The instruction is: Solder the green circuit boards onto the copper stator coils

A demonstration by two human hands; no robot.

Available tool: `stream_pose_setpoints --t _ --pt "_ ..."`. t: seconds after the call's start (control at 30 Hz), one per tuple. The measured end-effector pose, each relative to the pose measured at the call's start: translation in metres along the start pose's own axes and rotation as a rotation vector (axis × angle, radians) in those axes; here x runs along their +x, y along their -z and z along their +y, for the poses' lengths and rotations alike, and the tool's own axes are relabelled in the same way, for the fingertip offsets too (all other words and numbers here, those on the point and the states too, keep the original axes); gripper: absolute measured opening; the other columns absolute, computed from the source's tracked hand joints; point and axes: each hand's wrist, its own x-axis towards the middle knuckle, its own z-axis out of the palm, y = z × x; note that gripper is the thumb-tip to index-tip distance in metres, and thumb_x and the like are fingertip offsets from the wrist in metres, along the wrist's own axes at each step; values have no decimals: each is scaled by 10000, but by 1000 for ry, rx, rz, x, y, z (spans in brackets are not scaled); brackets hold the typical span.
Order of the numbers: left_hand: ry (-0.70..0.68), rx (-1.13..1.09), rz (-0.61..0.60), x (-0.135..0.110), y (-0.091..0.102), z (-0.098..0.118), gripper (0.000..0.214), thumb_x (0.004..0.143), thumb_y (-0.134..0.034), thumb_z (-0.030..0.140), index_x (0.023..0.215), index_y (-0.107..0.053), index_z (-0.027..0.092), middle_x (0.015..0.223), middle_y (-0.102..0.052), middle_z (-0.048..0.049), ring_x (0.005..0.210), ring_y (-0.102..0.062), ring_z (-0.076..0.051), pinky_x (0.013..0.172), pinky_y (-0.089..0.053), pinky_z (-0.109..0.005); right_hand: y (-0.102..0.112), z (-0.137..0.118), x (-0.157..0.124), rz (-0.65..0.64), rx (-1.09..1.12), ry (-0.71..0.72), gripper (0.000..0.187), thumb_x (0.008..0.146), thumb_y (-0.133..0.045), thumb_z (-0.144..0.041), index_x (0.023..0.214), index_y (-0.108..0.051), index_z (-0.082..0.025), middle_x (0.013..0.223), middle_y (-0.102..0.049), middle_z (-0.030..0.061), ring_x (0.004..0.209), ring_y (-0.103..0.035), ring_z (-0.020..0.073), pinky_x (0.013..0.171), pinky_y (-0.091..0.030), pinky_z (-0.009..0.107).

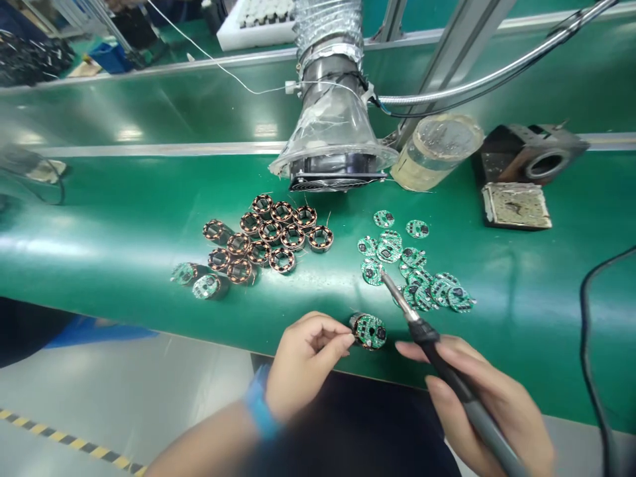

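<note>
Near the front edge of the bench stands a copper-wound motor stator (pixel 355 324) with a round green circuit board (pixel 370 332) on its upper face. The thumb and forefinger of my left hand (pixel 311 354) pinch at its left edge; whether a thin wire lies between them is too small to tell. My right hand (pixel 489 391) is wrapped around a soldering iron (pixel 437 358), pen-like. The iron's tip points up and left, above the stator and over the loose round circuit boards (pixel 422 285). Bare stators (pixel 271 232) stand grouped to the left.
Two stators with boards (pixel 206 286) stand at the left of the group. A fume extraction hood (pixel 335 146) hangs behind. A clear jar (pixel 437 152) and a soldering iron stand with a sponge (pixel 517 205) are at back right. A black cable (pixel 586 331) runs down the right side.
</note>
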Motion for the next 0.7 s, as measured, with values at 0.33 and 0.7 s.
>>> stream_pose_setpoints --t 0.33,0.7 --pt "40 108 -34 5 1 3 73 766 -566 190 708 -576 148 682 -581 -21 605 -569 -122 579 -471 -230 18 -18 0 -66 89 61 275 707 -490 -25 938 -523 -171 588 -551 -9 581 -554 135 583 -474 309" --pt "26 103 -37 5 0 4 47 746 -561 162 701 -562 147 674 -587 -21 596 -549 -112 581 -464 -223 13 -21 10 -83 20 102 234 731 -505 -71 925 -517 -200 570 -562 -4 557 -570 152 538 -464 310"
